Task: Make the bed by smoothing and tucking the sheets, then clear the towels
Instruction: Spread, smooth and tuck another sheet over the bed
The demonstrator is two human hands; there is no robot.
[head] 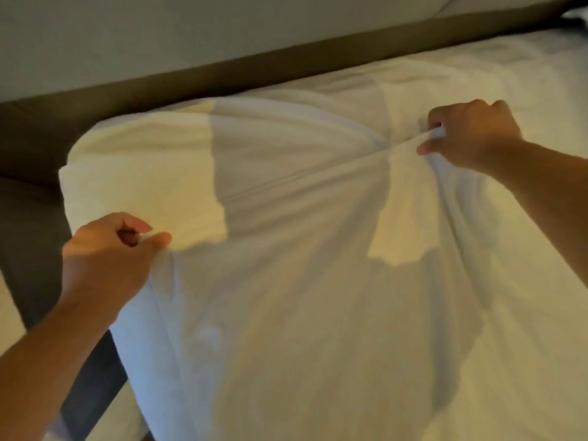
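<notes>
Sheet (286,249) edge pinched, left hand (108,259), right hand (471,135)

Bare forearms, no sleeves, left hand (105,253), right hand (474,135)

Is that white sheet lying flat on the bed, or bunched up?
Bunched up. Both hands, left and right, pinch the sheet, and creases fan from each grip.

I am looking into a bedroom, perhaps a hotel room, though I cannot tell which. A bed (413,345) covered by a white sheet (286,281) fills the view from the centre out to 3 and 6 o'clock. A dark brown headboard (222,78) runs from 9 towards 1 o'clock, with a plain pale wall (159,33) above it at 11 o'clock.
</notes>
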